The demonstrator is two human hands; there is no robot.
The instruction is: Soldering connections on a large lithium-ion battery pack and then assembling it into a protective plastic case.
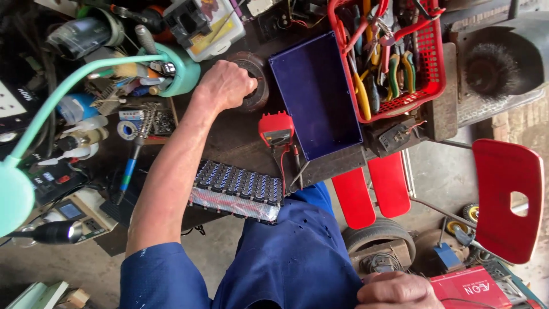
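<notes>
My left hand (225, 86) reaches out over the dark workbench (229, 140), closed in a fist on a dark round ring-shaped object (257, 86). Just right of it lie a small red multimeter (276, 130) with its leads and an open dark blue plastic box (317, 94). A battery pack of several blue cylindrical cells (237, 189), partly wrapped in clear film, rests at the bench edge beside my forearm. My right hand (394, 290) is low at the bottom edge next to a red box (472, 289). Its fingers are cut off, so its grip is unclear.
A red basket (432, 86) of pliers and cutters stands right of the blue box. A teal desk lamp (34, 166), tape rolls, bottles and a blue-handled soldering iron (127, 171) crowd the left. A red chair (509, 194) and a wire brush wheel (492, 68) are at the right.
</notes>
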